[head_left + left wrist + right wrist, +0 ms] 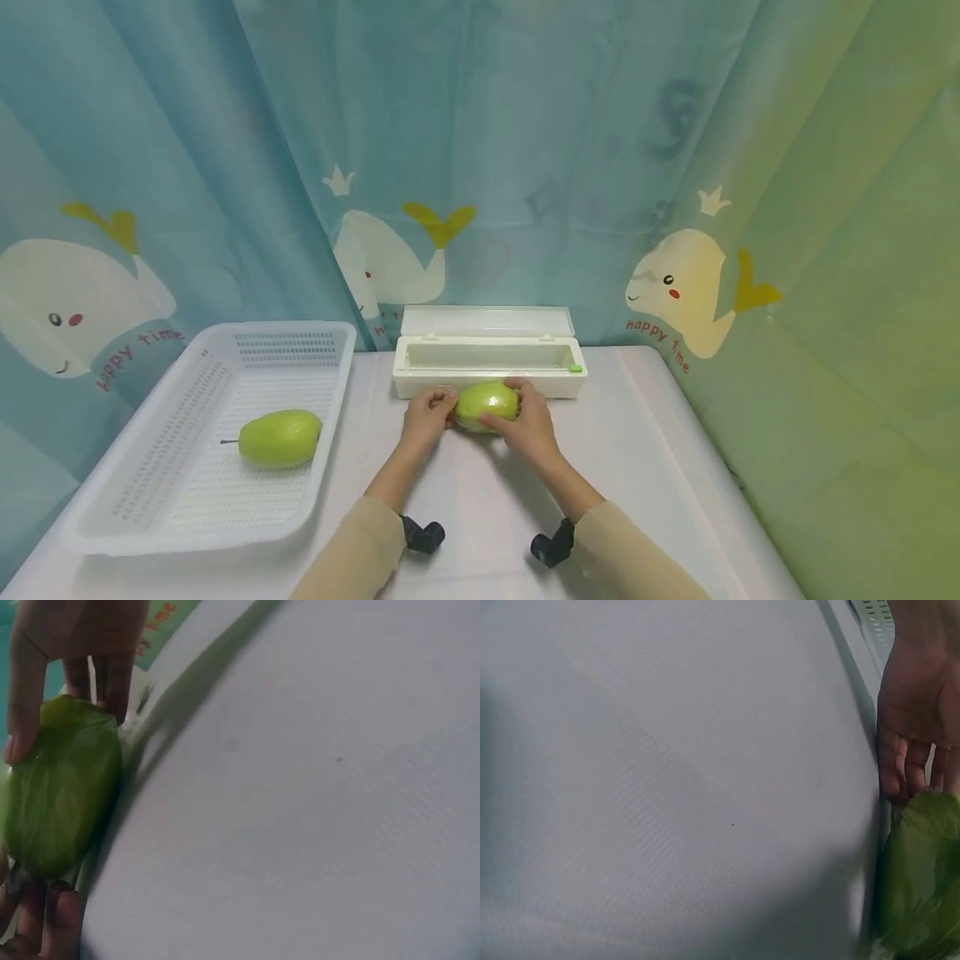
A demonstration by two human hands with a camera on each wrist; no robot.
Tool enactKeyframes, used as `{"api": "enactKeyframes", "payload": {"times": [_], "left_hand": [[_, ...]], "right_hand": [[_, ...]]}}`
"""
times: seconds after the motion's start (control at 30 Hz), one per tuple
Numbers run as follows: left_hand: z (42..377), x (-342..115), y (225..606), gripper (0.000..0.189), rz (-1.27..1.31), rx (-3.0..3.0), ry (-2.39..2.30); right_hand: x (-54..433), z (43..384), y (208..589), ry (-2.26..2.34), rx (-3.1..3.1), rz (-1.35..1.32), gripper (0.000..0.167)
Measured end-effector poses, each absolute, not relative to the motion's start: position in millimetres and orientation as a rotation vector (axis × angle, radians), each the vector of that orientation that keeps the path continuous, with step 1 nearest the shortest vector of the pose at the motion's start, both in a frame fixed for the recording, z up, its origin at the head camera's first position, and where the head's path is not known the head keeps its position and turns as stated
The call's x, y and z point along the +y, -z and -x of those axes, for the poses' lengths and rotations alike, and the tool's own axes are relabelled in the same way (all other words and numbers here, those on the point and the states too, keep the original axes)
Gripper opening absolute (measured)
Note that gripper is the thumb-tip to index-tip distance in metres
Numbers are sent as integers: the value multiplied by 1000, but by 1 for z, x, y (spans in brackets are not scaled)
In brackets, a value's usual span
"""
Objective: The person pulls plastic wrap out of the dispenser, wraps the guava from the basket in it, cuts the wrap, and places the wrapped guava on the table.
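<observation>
A green pear (487, 406) wrapped in shiny cling film lies in front of the white film dispenser. My right hand (531, 422) holds its right end, thumb on the near side and fingers over the far side. At the other end, my left hand (426, 417) pinches the film with thumb and fingertips. The left wrist view shows creased film over the pear (64, 787), with the right hand (79, 645) above it and left fingers (64, 919) below. In the right wrist view, the left hand (919, 720) reaches to the film-covered end of the pear (922, 877).
Behind the pear stands the long white cling film dispenser (491, 383), lid raised, with a green slider (575, 368) at its right. A white plastic basket (168, 542) at left contains an unwrapped green pear (280, 438) with a stem. Curtains hang behind and beside the table (645, 467).
</observation>
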State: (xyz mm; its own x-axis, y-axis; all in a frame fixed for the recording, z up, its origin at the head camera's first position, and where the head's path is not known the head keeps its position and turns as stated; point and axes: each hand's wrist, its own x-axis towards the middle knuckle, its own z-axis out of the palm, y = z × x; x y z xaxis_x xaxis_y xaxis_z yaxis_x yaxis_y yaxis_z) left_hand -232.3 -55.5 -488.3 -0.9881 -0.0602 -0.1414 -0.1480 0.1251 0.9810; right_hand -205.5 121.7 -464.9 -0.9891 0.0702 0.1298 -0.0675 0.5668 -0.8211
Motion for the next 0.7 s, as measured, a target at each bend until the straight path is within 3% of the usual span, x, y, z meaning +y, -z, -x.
{"api": "enactKeyframes", "payload": {"times": [0.5,0.7], "left_hand": [[238,-61,488,25,281,2409,-1967],[227,-71,486,49,112,2535,-1696]], "right_hand": [[115,208,458,-1243,-2734,-11,74],[119,207,460,-1167,-2778,-21,76]]}}
